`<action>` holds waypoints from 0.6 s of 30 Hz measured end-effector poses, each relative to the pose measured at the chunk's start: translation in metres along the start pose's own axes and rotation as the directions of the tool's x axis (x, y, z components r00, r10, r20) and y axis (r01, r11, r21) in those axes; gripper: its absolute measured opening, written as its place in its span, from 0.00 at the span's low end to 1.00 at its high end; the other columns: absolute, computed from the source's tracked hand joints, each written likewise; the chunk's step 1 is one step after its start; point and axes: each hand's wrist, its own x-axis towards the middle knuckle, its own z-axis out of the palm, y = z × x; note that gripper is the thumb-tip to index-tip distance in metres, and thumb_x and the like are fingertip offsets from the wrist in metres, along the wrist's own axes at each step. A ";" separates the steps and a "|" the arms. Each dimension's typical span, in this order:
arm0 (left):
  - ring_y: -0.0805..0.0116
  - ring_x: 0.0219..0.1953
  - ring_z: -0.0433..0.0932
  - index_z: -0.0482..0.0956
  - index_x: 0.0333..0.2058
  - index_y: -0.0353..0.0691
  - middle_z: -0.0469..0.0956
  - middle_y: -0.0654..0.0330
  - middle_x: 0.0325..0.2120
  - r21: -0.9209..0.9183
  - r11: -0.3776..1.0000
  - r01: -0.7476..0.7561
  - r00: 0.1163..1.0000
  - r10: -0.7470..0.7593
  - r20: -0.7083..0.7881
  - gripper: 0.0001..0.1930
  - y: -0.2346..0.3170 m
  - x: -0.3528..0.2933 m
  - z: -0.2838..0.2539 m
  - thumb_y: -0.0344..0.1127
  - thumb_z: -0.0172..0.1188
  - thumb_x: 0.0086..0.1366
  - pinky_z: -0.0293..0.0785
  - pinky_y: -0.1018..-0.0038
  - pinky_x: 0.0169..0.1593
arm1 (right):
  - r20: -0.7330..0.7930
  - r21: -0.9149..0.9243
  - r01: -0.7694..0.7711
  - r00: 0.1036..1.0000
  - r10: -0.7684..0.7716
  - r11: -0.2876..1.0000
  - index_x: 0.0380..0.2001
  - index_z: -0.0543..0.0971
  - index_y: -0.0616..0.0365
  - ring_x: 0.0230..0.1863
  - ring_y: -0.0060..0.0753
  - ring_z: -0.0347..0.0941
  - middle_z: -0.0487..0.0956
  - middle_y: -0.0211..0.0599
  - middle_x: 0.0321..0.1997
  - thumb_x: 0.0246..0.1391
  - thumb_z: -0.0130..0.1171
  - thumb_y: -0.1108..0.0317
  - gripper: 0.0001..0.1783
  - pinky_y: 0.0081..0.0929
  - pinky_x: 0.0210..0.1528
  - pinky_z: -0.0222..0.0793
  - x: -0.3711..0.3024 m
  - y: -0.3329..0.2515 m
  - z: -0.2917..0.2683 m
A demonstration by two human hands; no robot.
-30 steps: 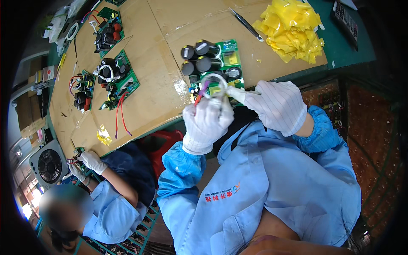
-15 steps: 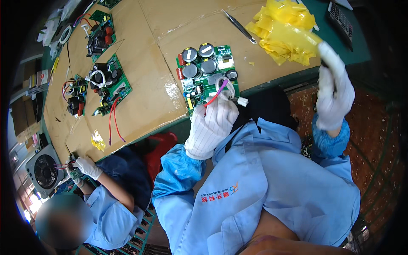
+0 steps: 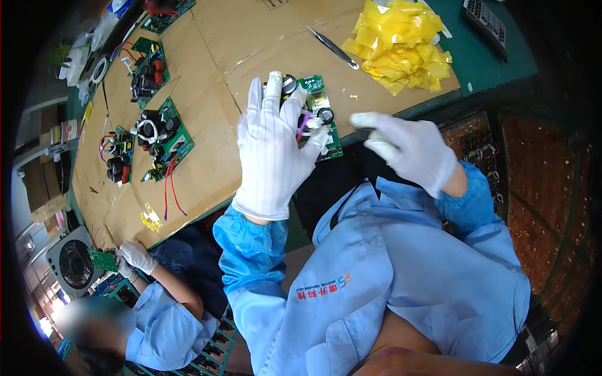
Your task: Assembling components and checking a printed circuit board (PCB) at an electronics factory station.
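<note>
My left hand (image 3: 273, 147), in a white striped glove, lies flat over a green circuit board (image 3: 331, 147) at the table's near edge. Its fingers are spread across the board's large round capacitors and hide most of them. By the thumb, a purple and red wire (image 3: 304, 123) and part of a white cable show. My right hand (image 3: 411, 149), also gloved, hovers right of the board, apart from it. The index finger is stretched toward the board and the other fingers bend loosely, with nothing visible in them.
A pile of yellow film pieces (image 3: 401, 50) lies at the back right, with tweezers (image 3: 332, 47) beside it and a calculator (image 3: 486, 25) beyond. More circuit boards (image 3: 166, 138) stand on the left. A co-worker's gloved hands (image 3: 135, 257) hold a board by a fan (image 3: 72, 263).
My left hand has gone from gripping near the board's wires to lying spread over its capacitors. My right hand has come left from beside the yellow film toward the board.
</note>
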 end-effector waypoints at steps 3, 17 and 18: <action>0.35 0.65 0.65 0.77 0.54 0.39 0.71 0.43 0.61 -0.135 0.990 -0.049 0.994 0.035 -0.107 0.28 -0.007 0.000 0.005 0.33 0.72 0.53 0.69 0.54 0.62 | 0.086 -0.227 0.125 0.990 -0.108 0.966 0.53 0.77 0.41 0.31 0.44 0.80 0.81 0.36 0.29 0.62 0.57 0.58 0.17 0.39 0.30 0.74 0.015 0.011 0.020; 0.42 0.69 0.63 0.76 0.54 0.38 0.72 0.45 0.61 -0.227 0.974 0.003 0.990 -0.035 -0.134 0.25 -0.002 -0.005 0.008 0.25 0.68 0.55 0.67 0.59 0.66 | 0.042 -0.454 0.286 0.953 -0.301 0.844 0.53 0.78 0.40 0.21 0.41 0.76 0.76 0.35 0.23 0.56 0.55 0.69 0.20 0.38 0.20 0.69 0.025 0.019 0.039; 0.42 0.69 0.63 0.76 0.54 0.38 0.72 0.45 0.61 -0.226 0.974 0.009 0.990 -0.040 -0.134 0.25 -0.002 -0.004 0.008 0.25 0.68 0.56 0.67 0.59 0.66 | 0.040 -0.455 0.286 0.952 -0.302 0.843 0.53 0.78 0.40 0.21 0.41 0.76 0.76 0.35 0.23 0.56 0.55 0.69 0.20 0.38 0.20 0.69 0.025 0.019 0.039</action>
